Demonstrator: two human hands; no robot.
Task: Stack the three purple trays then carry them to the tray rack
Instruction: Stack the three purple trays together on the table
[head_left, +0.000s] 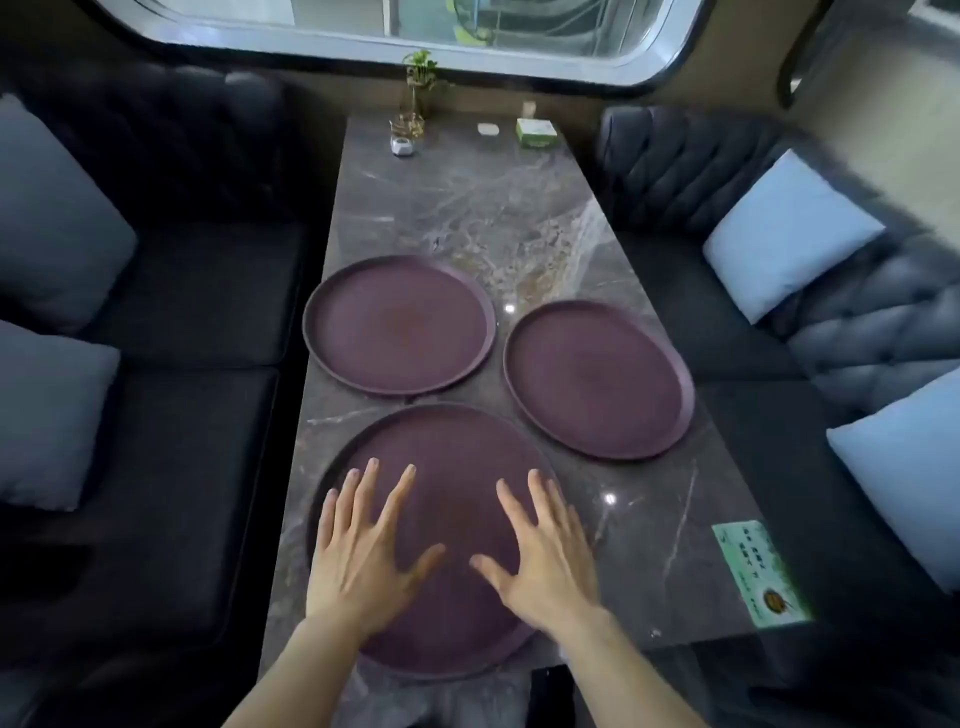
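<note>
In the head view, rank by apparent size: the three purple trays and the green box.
1. Nearest round purple tray, though nearness inflates it.
2. Far-left purple tray and right purple tray, alike.
3. Small green box.

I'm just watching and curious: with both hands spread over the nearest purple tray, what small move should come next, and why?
Probably slide the left hand and right hand outward to grip the near tray by its rim. All three trays lie separately, unstacked, and the open palms above it hold nothing yet.

One head view — looking forward and down, seemingly close over the table (467, 208).
</note>
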